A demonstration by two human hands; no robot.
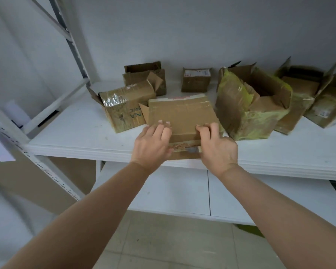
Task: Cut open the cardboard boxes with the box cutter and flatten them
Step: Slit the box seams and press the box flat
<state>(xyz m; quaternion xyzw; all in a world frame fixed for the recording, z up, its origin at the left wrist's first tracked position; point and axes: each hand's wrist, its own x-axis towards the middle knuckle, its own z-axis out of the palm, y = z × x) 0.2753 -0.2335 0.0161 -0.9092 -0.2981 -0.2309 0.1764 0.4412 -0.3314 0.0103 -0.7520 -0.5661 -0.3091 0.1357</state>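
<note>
On the front edge of the white shelf board: a flattened brown cardboard box with clear tape across it, lying slightly over the lip, pressed between both hands. Left hand laid on its near left part, fingers fairly straight, fingertips on the top panel. Right hand on the near right part, fingers curled over the panel's edge and gripping the cardboard. Nothing visible inside this box; collapsed flat.

Just left of it, touching: a brown printed carton wrapped in shiny clear tape, lying on its side, one end flap open, contents not visible. Behind that, a small dented brown box with raised flaps; interior too dark to tell. Near the wall, centre: a small closed brown cube box bearing a white label, sealed.

Just right of the flattened box: a large open brown carton with yellow-green tape, flaps up, loose cardboard pieces showing inside. Further right, touching it, another open brown carton with yellow tape, a flat cardboard layer visible within. At the far right edge, a brown labelled box, partly cut off.

Box cutter: not discernible anywhere. Below, a lower white shelf and pale floor tiles.
</note>
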